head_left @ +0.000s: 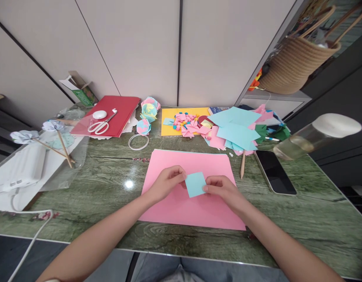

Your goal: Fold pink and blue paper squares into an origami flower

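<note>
A small light-blue square of paper [195, 184] is held between my two hands, over a large pink sheet [175, 211] lying on the table. My left hand [171, 180] pinches the square at its left edge. At the lower right corner, the thumb and fingers of my right hand [220, 188] grip it. Whether the square is a single layer or folded, I cannot tell. Behind the pink sheet lie larger light-blue paper pieces [235, 127] and small pink folded pieces [191, 127] on a yellow sheet [169, 131].
White scissors [99, 126] rest on a red folder [119, 107], near paper flowers [148, 111] and a tape roll [138, 142]. To the right are a wooden stick [242, 166], a phone [275, 172] and a bottle [310, 137]. A white power strip [28, 166] with a cable stands left.
</note>
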{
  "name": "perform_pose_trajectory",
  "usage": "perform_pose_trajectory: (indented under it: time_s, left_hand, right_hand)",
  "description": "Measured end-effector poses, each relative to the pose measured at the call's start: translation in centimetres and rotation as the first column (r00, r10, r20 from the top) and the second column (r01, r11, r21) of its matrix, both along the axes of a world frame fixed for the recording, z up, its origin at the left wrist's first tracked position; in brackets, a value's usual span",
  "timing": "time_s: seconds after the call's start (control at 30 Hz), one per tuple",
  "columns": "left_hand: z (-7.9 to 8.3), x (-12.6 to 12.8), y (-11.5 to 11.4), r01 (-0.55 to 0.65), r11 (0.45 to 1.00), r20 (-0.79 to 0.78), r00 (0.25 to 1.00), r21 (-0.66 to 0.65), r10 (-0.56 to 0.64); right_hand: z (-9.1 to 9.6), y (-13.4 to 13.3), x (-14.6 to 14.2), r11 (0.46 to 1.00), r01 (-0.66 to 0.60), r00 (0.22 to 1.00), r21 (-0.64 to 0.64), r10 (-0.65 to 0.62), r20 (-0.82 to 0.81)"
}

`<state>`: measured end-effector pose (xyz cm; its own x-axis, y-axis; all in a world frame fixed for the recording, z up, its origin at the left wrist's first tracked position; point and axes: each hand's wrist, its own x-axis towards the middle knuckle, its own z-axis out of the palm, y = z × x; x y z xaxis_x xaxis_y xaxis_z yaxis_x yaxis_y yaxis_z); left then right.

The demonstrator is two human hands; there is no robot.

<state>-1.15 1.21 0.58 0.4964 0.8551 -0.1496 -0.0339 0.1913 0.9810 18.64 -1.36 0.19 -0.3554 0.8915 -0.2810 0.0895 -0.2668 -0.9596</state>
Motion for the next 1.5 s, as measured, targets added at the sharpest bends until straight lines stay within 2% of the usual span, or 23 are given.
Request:
perform_pose_trajectory:
  time_s: [0.1,0.27,0.47,0.57,0.63,0.73,0.87,1.03,1.1,1.23,1.3,1.4,1.5]
  left_hand:
    - [0.2,-0.2,0.4,-0.006,1.000,-0.010,1.000,-0.011,0.006]
    - [-0.4,-1.0,1.8,-0.117,0.992,0.012,0.993,-0.052,0.118]
    - [-0.7,-1.3,2.2,-0.049,0.995,-0.010,0.999,-0.085,0.048]
    - [-0.3,-0.7,1.3,0.054,0.996,-0.040,0.998,-0.065,-0.057]
    - [-0.1,-0.3,0.7,0.107,0.994,-0.055,0.992,-0.037,-0.109]
    - [0.2,0.0,0.1,0.162,0.987,-0.073,0.984,-0.003,-0.162]
    - [0.4,-0.1,0.0,0.152,0.987,-0.117,0.982,0.050,-0.145]
    - [0.3,0.0,-0.2,0.127,0.984,-0.195,0.975,0.124,-0.101]
    - [0.0,0.3,-0.4,0.079,0.993,-0.159,0.985,0.093,-0.064]
    - [-0.6,0.8,-0.5,-0.042,0.995,-0.054,0.998,-0.088,0.037]
    - [-0.8,0.9,-0.5,-0.074,0.988,-0.035,0.997,-0.134,0.070]
    - [-0.9,0.8,-0.5,-0.079,0.990,-0.030,0.997,-0.119,0.076]
    - [-1.0,0.9,-0.8,-0.026,0.992,-0.028,0.999,-0.127,0.023]
  right_hand:
    - [0.1,0.0,0.1,1.000,0.005,1.000,0.008,-0.006,0.014]
    - [0.2,-0.2,0.3,1.000,0.024,1.000,0.002,-0.024,0.013]
    - [0.1,0.0,0.2,0.990,0.141,0.989,0.012,-0.141,-0.045]
    - [0.3,0.0,-0.2,0.995,0.093,0.994,0.022,-0.092,-0.058]
    - [0.3,-0.1,-0.4,0.996,0.051,0.999,0.069,-0.051,-0.006]
    - [0.2,-0.2,-0.5,0.989,0.055,0.996,0.140,-0.065,0.067]
    - [0.1,-0.2,-0.4,0.973,0.110,0.989,0.202,-0.128,0.078]
    - [0.2,-0.3,-0.5,0.987,-0.048,0.991,0.156,0.027,0.134]
    - [0.1,-0.4,-0.6,0.990,-0.053,0.988,0.127,0.034,0.151]
    - [-0.1,-0.5,-0.8,0.994,-0.020,0.990,0.106,0.005,0.142]
    - [-0.1,-0.5,-0.7,0.997,-0.026,0.993,0.067,0.018,0.115]
    - [0.0,-0.4,-0.7,0.999,-0.033,0.997,0.018,0.032,0.070]
    - [0.2,-0.5,-0.8,0.999,-0.039,0.997,0.013,0.038,0.065]
